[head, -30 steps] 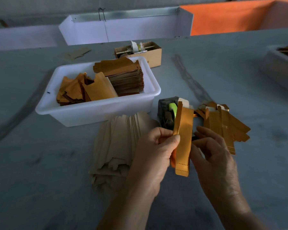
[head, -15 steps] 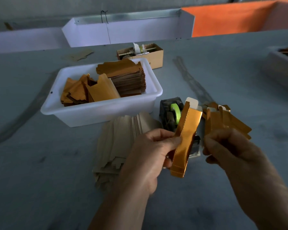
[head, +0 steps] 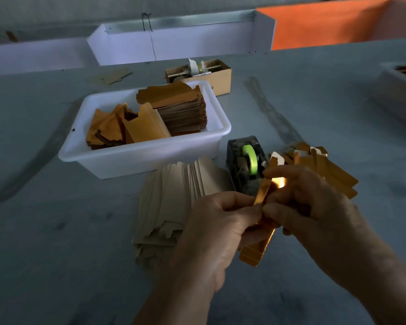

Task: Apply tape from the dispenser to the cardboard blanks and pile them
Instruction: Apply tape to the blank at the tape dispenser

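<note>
I see both hands busy with one gold cardboard blank (head: 258, 245), held in the air just in front of the tape dispenser (head: 246, 165). My left hand (head: 211, 233) pinches the blank at its middle between thumb and fingers, and my right hand (head: 312, 207) is curled round its upper part, the fingers pressing on the folded strip — I cannot tell if a piece of tape is already under them, it is too small and the light is poor. The green tape roll (head: 251, 159) sits in the dispenser, which stands on the table (head: 56, 266). As I judge it, the task is somewhere in the middle. To the right of the dispenser lies a small loose pile of gold blanks (head: 331, 170), which look finished and put aside. To the left, fanned out on the table, is a thick pale stack of blanks (head: 174, 198), probably still waiting. The white tub (head: 150, 156) behind holds more cardboard — a tall stack and some loose pieces — so much work seems left. For the blank in hand, what remains is to finish the taping and lay it on the pile at the right.
</note>
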`<state>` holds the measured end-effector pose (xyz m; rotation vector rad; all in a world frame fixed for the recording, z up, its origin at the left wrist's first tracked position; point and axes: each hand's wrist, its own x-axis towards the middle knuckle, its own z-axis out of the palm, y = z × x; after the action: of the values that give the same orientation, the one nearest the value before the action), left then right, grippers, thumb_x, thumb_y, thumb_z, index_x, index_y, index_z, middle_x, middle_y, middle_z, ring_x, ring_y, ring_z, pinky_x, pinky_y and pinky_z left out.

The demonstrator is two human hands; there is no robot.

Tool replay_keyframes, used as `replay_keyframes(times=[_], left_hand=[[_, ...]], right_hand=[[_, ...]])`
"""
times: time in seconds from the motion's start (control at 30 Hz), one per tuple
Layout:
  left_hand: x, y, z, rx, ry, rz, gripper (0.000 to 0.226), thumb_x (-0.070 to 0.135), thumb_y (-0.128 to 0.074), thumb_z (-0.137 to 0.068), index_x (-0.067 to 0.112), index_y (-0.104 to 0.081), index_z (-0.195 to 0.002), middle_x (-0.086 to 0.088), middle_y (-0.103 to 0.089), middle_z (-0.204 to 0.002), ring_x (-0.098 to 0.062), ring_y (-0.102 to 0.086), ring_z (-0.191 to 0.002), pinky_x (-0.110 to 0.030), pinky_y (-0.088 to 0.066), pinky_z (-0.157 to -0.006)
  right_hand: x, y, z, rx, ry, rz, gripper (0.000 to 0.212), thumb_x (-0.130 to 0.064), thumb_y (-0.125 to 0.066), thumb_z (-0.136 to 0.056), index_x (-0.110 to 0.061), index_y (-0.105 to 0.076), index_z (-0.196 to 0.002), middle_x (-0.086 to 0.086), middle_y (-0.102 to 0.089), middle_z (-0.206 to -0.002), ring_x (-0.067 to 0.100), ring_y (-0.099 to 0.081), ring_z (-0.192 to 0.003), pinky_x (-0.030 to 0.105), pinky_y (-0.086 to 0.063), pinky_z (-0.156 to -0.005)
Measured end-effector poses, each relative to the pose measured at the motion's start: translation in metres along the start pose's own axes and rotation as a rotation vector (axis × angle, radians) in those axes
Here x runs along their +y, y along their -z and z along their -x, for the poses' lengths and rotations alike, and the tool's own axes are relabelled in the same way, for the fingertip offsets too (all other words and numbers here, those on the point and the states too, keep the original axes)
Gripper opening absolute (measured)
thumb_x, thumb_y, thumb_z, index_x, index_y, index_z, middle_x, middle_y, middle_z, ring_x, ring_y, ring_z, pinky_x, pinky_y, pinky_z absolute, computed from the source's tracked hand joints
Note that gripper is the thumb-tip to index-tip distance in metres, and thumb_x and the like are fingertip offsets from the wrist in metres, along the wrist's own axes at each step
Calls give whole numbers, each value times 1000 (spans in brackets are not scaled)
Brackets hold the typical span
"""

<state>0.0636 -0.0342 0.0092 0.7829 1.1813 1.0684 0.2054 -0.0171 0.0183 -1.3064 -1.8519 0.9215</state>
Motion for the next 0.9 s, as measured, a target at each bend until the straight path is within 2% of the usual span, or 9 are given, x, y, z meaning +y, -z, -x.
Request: replay_keyframes(times=[0.1,0.23,0.33,0.43,0.57,0.67,0.73,0.8,0.9], left_hand=[[0,3,0,-27,8,10,13,5,-65,-85,11,-74,-78,-9,-75,-83,-21,-73,-79,-25,-59,-68],[4,7,1,-80,37,40,10,12,-67,-82,5,-74,-78,-15,-74,-85,-25,-73,-83,-28,-59,-69],[2,7,1,-87,17,21,14,23,-70,-76,10,-75,-74,-12,-74,-81,-23,-73,-79,-27,-59,-68],[-4,4,0,-2,-20,1,21,15,-62,-88,13,-74,-71,-9,-73,-75,-23,-73,-73,-27,-59,-66],[-8,-4,3,94,-116,-99,22,13,-59,-91,13,-71,-73,-6,-73,-70,-19,-72,-69,-24,-57,-62],[-13,-13,5,208,-252,-271,25,15,-61,-91,21,-69,-68,0,-71,-67,-14,-71,-67,-30,-58,-65],[-15,-18,7,271,-314,-381,23,17,-62,-89,25,-68,-69,2,-71,-70,-12,-70,-69,-34,-59,-68],[-17,-20,8,313,-344,-404,19,17,-63,-89,25,-68,-72,1,-71,-73,-13,-70,-71,-38,-59,-70],[-14,-16,10,318,-358,-357,14,18,-61,-89,21,-67,-76,0,-72,-73,-14,-71,-70,-40,-59,-71]], right_hand=[[-2,0,-2,43,-41,-4,29,-38,-62,-67,-33,-47,-91,-17,-69,-79,3,-65,-68,20,-48,-54],[-1,-2,-1,56,-70,20,28,-23,-71,-73,-30,-48,-86,-20,-67,-77,0,-64,-66,17,-47,-52],[-1,-4,0,89,-67,84,28,-22,-73,-74,-30,-48,-85,-17,-67,-75,-2,-63,-66,16,-47,-51],[-5,-6,-1,114,-55,188,29,-24,-73,-75,-31,-46,-84,-7,-64,-67,-3,-61,-66,15,-48,-52],[-12,-6,-1,90,-85,266,29,-23,-72,-78,-29,-46,-87,-9,-63,-69,-1,-60,-62,10,-47,-55],[-18,-3,-1,96,-98,342,26,-24,-69,-81,-26,-45,-93,-10,-63,-74,-1,-58,-66,9,-46,-56],[-22,-2,-2,74,-149,387,29,-28,-67,-83,-24,-42,-99,-8,-63,-86,6,-61,-76,14,-49,-62],[-26,-2,-4,47,-197,469,37,-36,-67,-81,-24,-40,-102,-4,-63,-93,14,-62,-82,27,-53,-71],[-27,2,-3,82,-194,510,52,-62,-61,-63,-25,-43,-94,-7,-59,-76,10,-58,-66,25,-46,-55]])
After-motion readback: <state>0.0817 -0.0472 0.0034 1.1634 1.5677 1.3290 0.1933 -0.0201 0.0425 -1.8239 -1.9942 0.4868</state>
